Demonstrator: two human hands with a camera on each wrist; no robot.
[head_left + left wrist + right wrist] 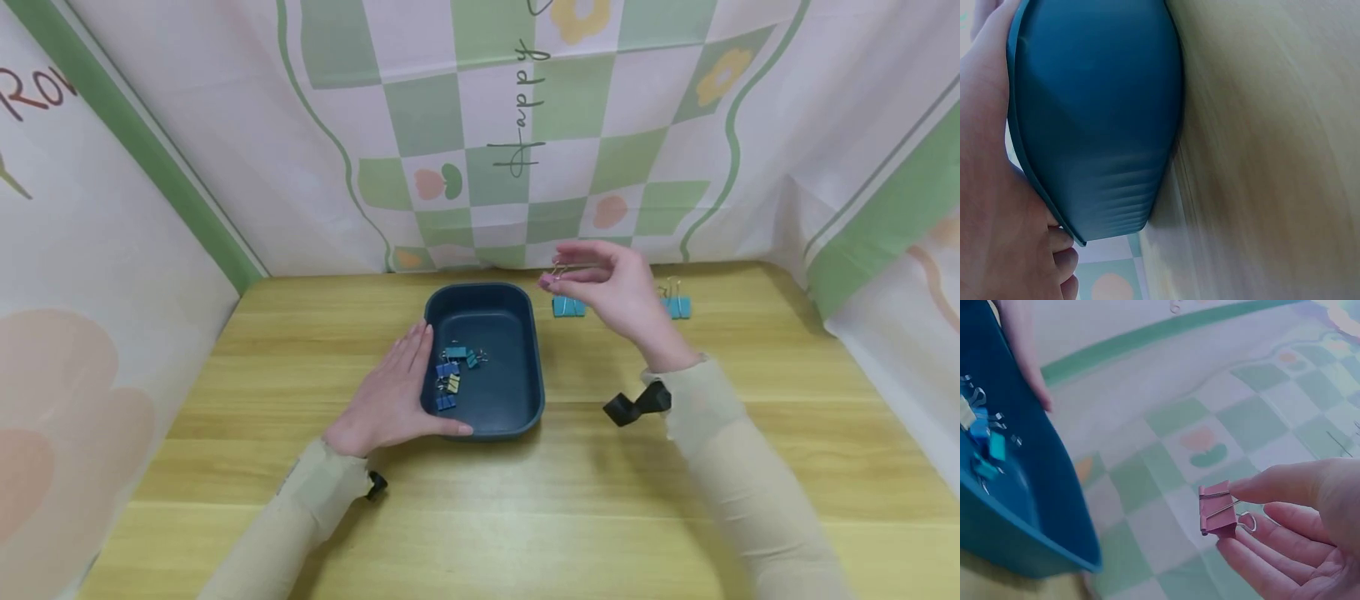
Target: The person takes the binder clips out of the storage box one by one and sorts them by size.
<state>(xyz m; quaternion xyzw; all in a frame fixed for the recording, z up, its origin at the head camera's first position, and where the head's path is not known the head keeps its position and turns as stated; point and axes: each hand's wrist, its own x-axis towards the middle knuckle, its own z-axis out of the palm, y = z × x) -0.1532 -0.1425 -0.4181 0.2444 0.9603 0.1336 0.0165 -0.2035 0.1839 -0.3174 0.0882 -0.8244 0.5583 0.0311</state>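
A pink binder clip point(1217, 509) with wire handles is pinched between the thumb and fingers of my right hand point(618, 287), held up beyond the right side of a dark blue tray point(495, 425). My left hand point(393, 387) lies along the tray's left rim, fingers straight and thumb over the near corner. Inside the tray, toward its left side, lie several small binder clips: teal clips point(456, 352), blue clips point(446, 402) and a yellow clip point(453, 383). In the left wrist view the tray's outer wall point(1097, 119) fills much of the picture.
Two larger teal binder clips stand at the back of the wooden table point(510, 517): one clip point(568, 307) behind my right hand, another clip point(677, 307) to its right. A patterned curtain point(495, 125) hangs along the table's back edge.
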